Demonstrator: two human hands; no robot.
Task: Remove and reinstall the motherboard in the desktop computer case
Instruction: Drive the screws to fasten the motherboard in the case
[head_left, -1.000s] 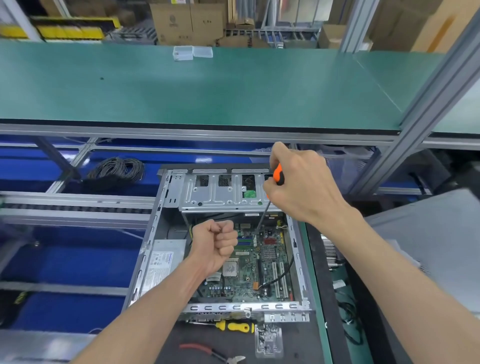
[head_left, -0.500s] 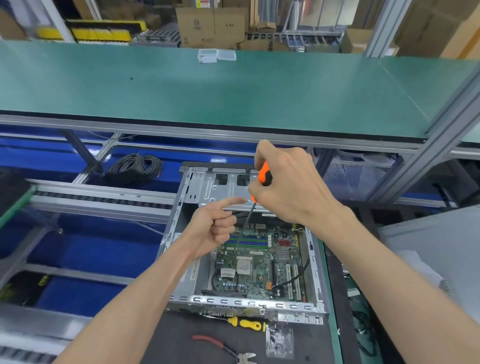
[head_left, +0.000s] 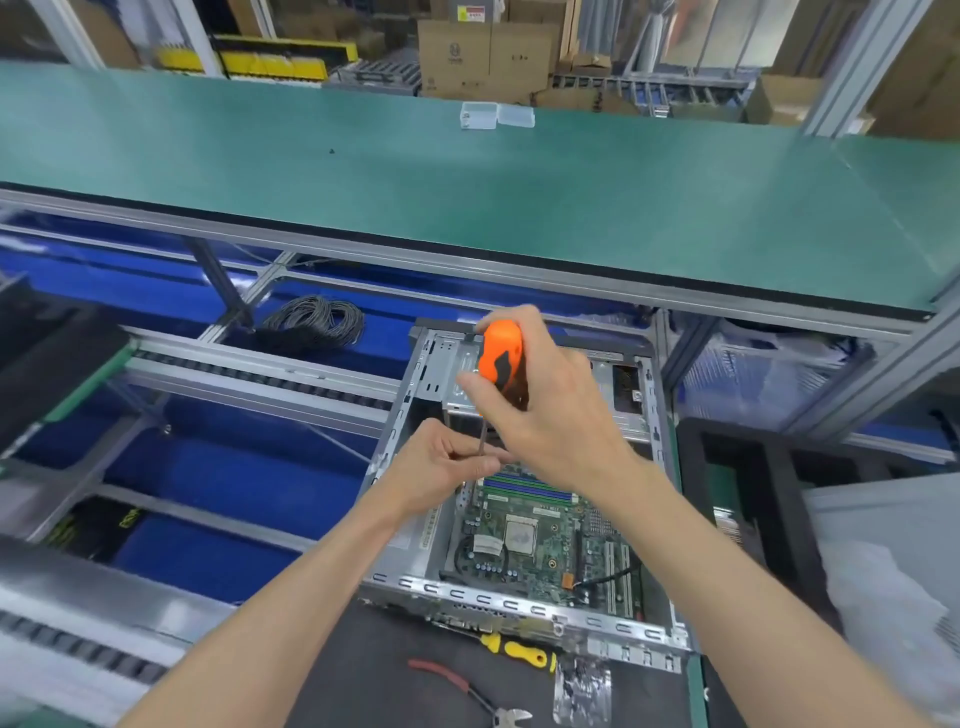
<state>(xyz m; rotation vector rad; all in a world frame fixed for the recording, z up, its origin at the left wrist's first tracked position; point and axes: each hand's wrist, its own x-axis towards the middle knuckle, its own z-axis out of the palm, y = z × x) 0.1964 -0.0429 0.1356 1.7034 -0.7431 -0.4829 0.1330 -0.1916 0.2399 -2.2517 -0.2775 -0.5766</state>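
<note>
An open grey desktop case (head_left: 410, 584) lies flat in front of me with the green motherboard (head_left: 540, 545) inside it. My right hand (head_left: 556, 410) grips the orange and black handle of a screwdriver (head_left: 500, 356), held upright over the far end of the board. My left hand (head_left: 447, 462) pinches the screwdriver's thin metal shaft just above the board. The tip is hidden behind my fingers.
A yellow-handled screwdriver (head_left: 519, 649), red-handled pliers (head_left: 462, 686) and a small clear bag (head_left: 582, 691) lie on the black mat in front of the case. A coil of black cable (head_left: 317, 322) sits at the back left. A green shelf (head_left: 467, 197) overhangs behind.
My left hand opened from a fist, reached to the screwdriver shaft and now pinches it. My right hand tilted the handle more upright. The view shifted left.
</note>
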